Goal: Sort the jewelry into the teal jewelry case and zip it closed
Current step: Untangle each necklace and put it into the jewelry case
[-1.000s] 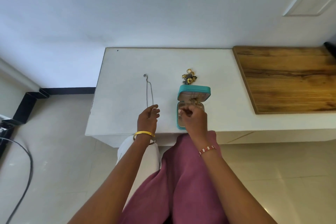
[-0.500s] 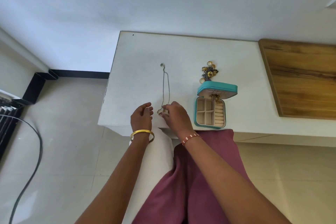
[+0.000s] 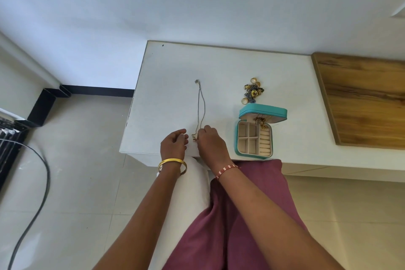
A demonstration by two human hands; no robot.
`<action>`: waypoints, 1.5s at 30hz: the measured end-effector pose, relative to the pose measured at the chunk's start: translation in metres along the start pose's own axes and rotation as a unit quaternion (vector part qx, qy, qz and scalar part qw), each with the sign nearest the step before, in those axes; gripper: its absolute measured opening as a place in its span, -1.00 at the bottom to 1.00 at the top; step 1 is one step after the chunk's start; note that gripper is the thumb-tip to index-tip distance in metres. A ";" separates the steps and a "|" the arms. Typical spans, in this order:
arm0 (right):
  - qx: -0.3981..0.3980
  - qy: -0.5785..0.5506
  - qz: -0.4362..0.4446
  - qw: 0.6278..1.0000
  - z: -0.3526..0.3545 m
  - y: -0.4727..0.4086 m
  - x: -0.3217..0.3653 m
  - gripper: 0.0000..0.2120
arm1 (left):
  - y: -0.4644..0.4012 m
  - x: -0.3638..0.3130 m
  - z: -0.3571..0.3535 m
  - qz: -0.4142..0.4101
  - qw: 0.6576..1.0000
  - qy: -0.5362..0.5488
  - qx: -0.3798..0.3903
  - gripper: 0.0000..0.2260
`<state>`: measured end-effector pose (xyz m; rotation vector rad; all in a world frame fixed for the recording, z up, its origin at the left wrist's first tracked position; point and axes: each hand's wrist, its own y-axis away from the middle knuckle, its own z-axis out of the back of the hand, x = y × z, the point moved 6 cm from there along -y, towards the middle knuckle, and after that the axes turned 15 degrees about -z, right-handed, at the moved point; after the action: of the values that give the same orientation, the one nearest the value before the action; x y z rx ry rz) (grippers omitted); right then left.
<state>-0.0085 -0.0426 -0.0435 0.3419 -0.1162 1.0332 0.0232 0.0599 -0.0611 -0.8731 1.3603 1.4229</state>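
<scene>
From the head camera, the right hand (image 3: 210,142) pinches the near end of the thin silver chain necklace (image 3: 201,107) lying stretched on the white table (image 3: 166,94); the left hand (image 3: 174,145) hovers loosely curled, holding nothing. Best gather the chain slowly, supporting the slack, before carrying it to the open teal zip jewelry case (image 3: 255,136) just right.

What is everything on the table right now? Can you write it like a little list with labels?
case: teal jewelry case, open, lid up, near table front edge
in case: gold piece hanging from lid
necklace: thin chain laid straight, left of case
pile: rings and jewelry pile behind case
right hand: pinching chain's near end
left hand: beside it, fingers loosely curled, apparently holding nothing
</scene>
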 end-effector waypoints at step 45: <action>0.148 -0.393 -0.092 0.903 0.077 0.087 -0.045 -0.79 | 0.055 -0.130 -0.022 0.047 0.960 0.239 0.138 -0.83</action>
<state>-0.1009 -0.0646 0.0373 1.0220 -0.6460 0.6697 0.0075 0.0220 0.0757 -1.0131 1.9337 1.0880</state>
